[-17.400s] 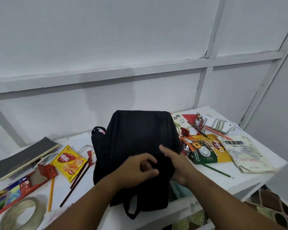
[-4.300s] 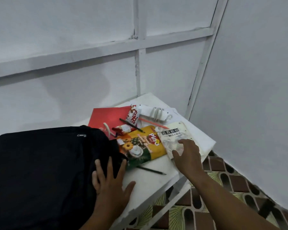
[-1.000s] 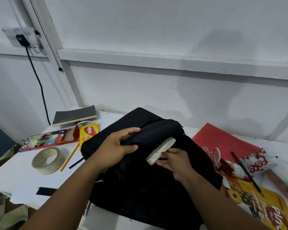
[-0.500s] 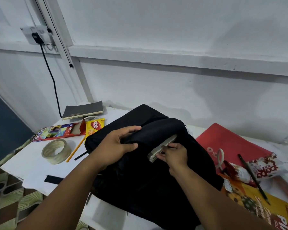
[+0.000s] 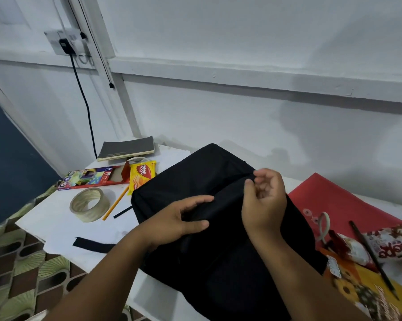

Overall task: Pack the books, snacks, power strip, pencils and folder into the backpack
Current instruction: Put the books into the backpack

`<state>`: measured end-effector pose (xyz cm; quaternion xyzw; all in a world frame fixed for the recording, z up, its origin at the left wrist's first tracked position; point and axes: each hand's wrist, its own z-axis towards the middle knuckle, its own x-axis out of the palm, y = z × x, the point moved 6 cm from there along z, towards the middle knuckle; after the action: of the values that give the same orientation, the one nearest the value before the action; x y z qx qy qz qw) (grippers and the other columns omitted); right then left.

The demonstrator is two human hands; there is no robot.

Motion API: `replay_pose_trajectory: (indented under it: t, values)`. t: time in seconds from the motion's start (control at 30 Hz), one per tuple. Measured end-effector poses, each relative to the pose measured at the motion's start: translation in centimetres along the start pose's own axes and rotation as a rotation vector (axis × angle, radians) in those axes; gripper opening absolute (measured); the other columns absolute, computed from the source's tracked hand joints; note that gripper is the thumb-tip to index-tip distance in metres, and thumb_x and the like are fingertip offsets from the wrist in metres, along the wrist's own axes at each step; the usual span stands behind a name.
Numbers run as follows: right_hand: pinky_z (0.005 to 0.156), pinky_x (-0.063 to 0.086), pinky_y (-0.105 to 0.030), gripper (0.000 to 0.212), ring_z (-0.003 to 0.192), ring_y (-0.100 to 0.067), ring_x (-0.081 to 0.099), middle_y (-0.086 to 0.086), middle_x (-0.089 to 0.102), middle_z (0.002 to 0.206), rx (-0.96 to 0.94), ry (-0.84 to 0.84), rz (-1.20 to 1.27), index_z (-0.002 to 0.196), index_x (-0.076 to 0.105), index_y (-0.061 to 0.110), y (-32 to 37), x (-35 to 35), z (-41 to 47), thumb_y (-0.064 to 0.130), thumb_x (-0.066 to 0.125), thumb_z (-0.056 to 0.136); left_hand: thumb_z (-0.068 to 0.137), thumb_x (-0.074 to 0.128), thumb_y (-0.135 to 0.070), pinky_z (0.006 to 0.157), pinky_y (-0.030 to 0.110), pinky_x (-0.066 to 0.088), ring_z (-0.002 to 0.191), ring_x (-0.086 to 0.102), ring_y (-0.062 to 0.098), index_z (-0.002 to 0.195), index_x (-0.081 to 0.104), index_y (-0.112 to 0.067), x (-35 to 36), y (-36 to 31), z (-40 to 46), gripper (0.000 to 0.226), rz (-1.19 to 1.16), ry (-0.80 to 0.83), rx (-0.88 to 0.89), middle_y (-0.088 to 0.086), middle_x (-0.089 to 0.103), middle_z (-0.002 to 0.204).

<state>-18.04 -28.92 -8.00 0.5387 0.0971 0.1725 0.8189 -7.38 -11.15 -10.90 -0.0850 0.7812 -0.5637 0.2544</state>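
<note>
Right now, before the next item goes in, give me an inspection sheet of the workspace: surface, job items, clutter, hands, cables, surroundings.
Surface: white table, crowded on both sides.
Job's things: black backpack lying centre; dark book at the back left; yellow snack packet; pencil box; orange pencil; red folder on the right with a red-and-white snack bag and a dark pencil on it.
Clutter: tape roll.
Hands: left hand grips the backpack fabric; right hand pinches at its opening.
Cables: black cord runs down from a wall socket.
Surroundings: white wall, patterned floor.
</note>
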Motion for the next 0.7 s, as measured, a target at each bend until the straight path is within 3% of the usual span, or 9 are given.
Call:
replay_pose_trajectory:
  t: [0.1,0.17,0.23,0.33,0.43,0.5,0.6,0.63,0.7]
  values:
    - [0.072,0.043,-0.014,0.026,0.075,-0.013,0.055,-0.002,0.059,0.093,-0.203,0.223,-0.045,0.099,0.061,0.019,3.4,4.4,-0.1,-0.002,0.065,0.084,0.094,0.059,-0.039,0.1,0.028,0.05,0.124,0.06,0.008,0.143,0.046,-0.043,-1.8,0.8,0.1,0.051,-0.133,0.04,-0.036,-0.01,0.063,0.134]
    - [0.073,0.042,-0.012,0.024,0.075,-0.014,0.056,0.002,0.06,0.096,-0.228,0.349,-0.109,0.099,0.063,0.018,3.9,7.9,-0.1,0.0,0.067,0.083,0.097,0.053,-0.038,0.089,0.037,0.057,0.111,0.068,0.02,0.139,0.049,-0.039,-5.0,1.5,0.5,0.043,-0.209,-0.058,-0.043,-0.004,0.068,0.128]
    - [0.072,0.044,-0.012,0.024,0.076,-0.013,0.057,0.007,0.06,0.1,-0.192,0.453,-0.176,0.1,0.064,0.02,3.6,11.4,-0.2,0.004,0.069,0.083,0.102,0.052,-0.028,0.084,0.042,0.058,0.102,0.071,0.025,0.132,0.057,-0.027,-9.4,2.3,0.9,0.031,-0.226,-0.235,-0.026,0.003,0.071,0.121]
    - [0.072,0.047,-0.014,0.024,0.072,-0.012,0.059,0.009,0.059,0.105,-0.07,0.571,-0.241,0.1,0.063,0.025,2.4,18.3,-0.9,0.008,0.069,0.084,0.102,0.055,-0.015,0.076,0.038,0.054,0.087,0.069,0.024,0.119,0.065,-0.016,-17.9,4.6,1.2,0.021,-0.24,-0.461,-0.01,0.009,0.075,0.107]
    - [0.074,0.049,-0.021,0.023,0.076,-0.016,0.062,0.006,0.06,0.109,0.106,0.659,-0.284,0.105,0.063,0.024,0.3,25.1,-1.6,0.016,0.071,0.085,0.096,0.062,-0.009,0.068,0.032,0.052,0.078,0.064,0.017,0.107,0.069,-0.017,-26.8,7.3,1.4,0.015,-0.222,-0.652,-0.001,0.004,0.073,0.091]
    - [0.076,0.046,-0.022,0.024,0.085,-0.018,0.062,0.005,0.059,0.111,0.138,0.693,-0.357,0.106,0.061,0.023,-1.5,28.8,-2.0,0.019,0.071,0.085,0.092,0.066,-0.014,0.069,0.032,0.051,0.08,0.061,0.018,0.105,0.066,-0.02,-32.6,9.7,2.1,0.014,-0.175,-0.792,-0.044,0.004,0.07,0.094]
    - [0.092,0.044,-0.03,0.027,0.102,-0.015,0.057,0.004,0.056,0.115,0.116,0.731,-0.625,0.11,0.058,0.025,-5.5,31.2,-2.9,0.025,0.067,0.085,0.086,0.071,-0.036,0.082,0.039,0.053,0.094,0.061,0.026,0.125,0.053,-0.02,-38.8,14.1,3.5,0.046,-0.165,-0.843,-0.305,0.01,0.061,0.113]
    - [0.095,0.044,-0.036,0.027,0.103,-0.017,0.058,0.003,0.058,0.114,0.071,0.73,-0.738,0.11,0.06,0.025,-6.5,31.1,-3.4,0.026,0.066,0.084,0.084,0.073,-0.041,0.083,0.041,0.054,0.096,0.061,0.03,0.134,0.048,-0.015,-39.8,15.3,4.2,0.062,-0.171,-0.796,-0.386,0.013,0.058,0.113]
    - [0.088,0.049,-0.041,0.015,0.092,-0.019,0.061,0.003,0.065,0.099,-0.095,0.687,-0.858,0.097,0.068,0.021,-7.9,30.6,-4.5,0.025,0.066,0.083,0.083,0.074,-0.042,0.071,0.04,0.055,0.085,0.062,0.033,0.139,0.044,-0.002,-40.7,17.1,5.8,0.075,-0.193,-0.675,-0.496,0.025,0.055,0.096]
